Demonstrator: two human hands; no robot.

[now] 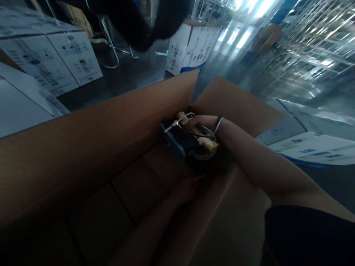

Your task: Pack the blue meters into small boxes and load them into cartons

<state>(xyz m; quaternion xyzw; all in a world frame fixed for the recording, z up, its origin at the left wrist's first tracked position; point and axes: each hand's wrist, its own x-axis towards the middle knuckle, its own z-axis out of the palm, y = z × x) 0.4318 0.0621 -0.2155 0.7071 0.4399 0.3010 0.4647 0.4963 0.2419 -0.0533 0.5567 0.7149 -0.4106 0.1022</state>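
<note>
A large open brown cardboard box (83, 147) fills the foreground, its flaps standing up. Inside it, at the far end, sits a dark device with brass fittings and thin metal tubing (188, 142). My right hand (201, 123) reaches in from the right, a bracelet on its wrist, with its fingers curled over the top of the device. My left hand (188, 186) lies lower in the box, just under the device, in deep shadow; its fingers are hard to make out.
White printed cartons (55, 59) stand at the left, another white carton (191, 46) at the back, and a flat white box (313, 147) at the right. A metal chair frame (111, 48) stands on the dark floor. Shelving blurs at the upper right.
</note>
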